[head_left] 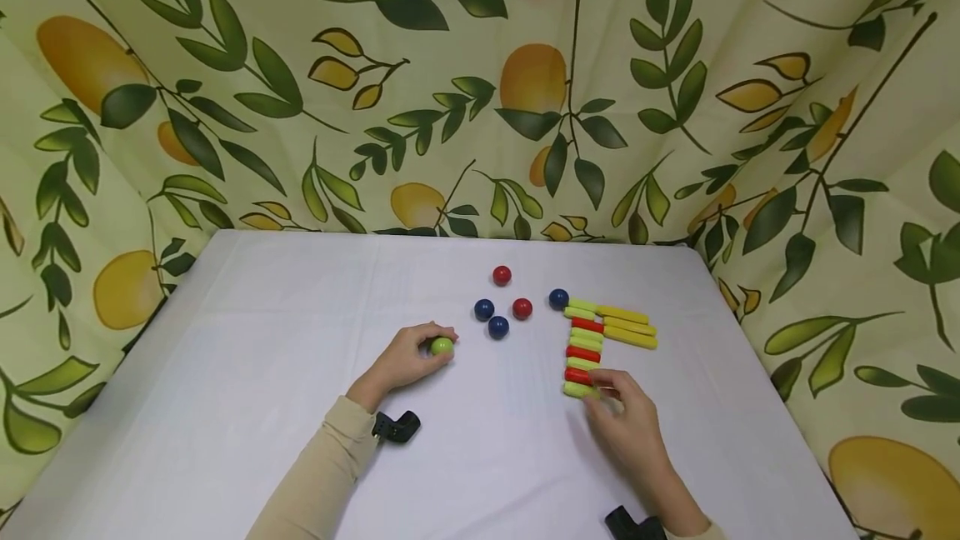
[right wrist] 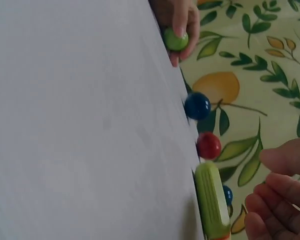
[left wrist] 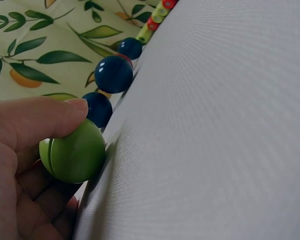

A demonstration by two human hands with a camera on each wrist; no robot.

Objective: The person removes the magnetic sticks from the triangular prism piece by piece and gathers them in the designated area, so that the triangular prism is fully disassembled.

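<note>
My left hand (head_left: pixel 405 357) pinches a green ball (head_left: pixel 442 346) between thumb and fingers, low over the white cloth. In the left wrist view, the thumb lies over the top of the ball (left wrist: pixel 75 152), which has a groove on one side. My right hand (head_left: pixel 626 423) hovers at the near end of a column of short red and light green sticks (head_left: pixel 583 352), its fingers loosely bent. In the right wrist view, nothing shows between those fingers (right wrist: pixel 285 200), and the nearest green stick (right wrist: pixel 212 200), with ridged sides, lies apart from them.
Between the hands, farther back, are two blue balls (head_left: pixel 498 327) and two red balls (head_left: pixel 522 308). Another blue ball (head_left: pixel 558 299) sits at the column's far end. Several yellow sticks (head_left: pixel 630 332) lie right of it. A leaf-patterned curtain (head_left: pixel 450 107) stands behind the white table (head_left: pixel 480 457).
</note>
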